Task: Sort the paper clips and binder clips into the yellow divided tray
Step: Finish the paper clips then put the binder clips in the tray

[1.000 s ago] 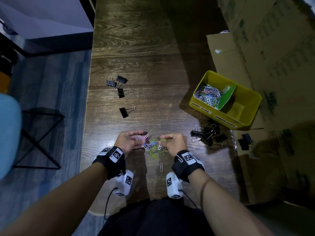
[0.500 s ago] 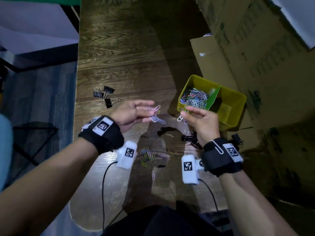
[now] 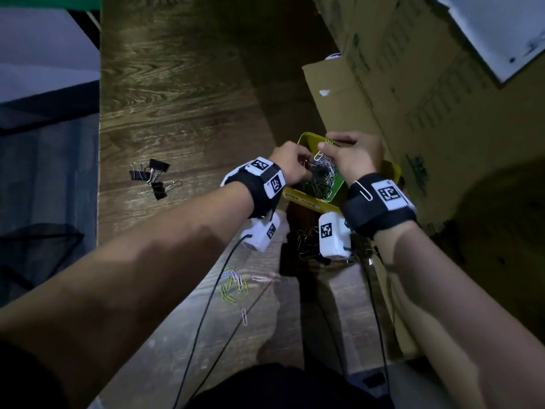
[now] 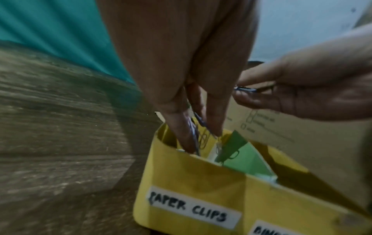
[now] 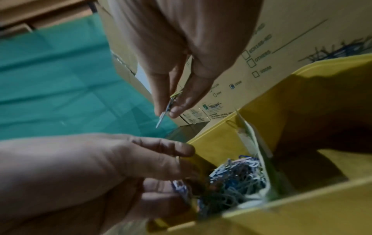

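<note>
Deposit step of the sort. Both hands hover over the left compartment of the yellow divided tray, at centre right of the head view, whose front wall bears the label "PAPER CLIPS" in the left wrist view. The left hand has its fingertips curled down into this compartment, pinching several paper clips; the right hand pinches a few more clips between thumb and fingers just above the heap of clips already inside. A green divider separates this heap from the right compartment. The next move probably calls for both pinches to loosen over this side. Loose paper clips at lower centre and binder clips at centre left remain on the wooden table.
</note>
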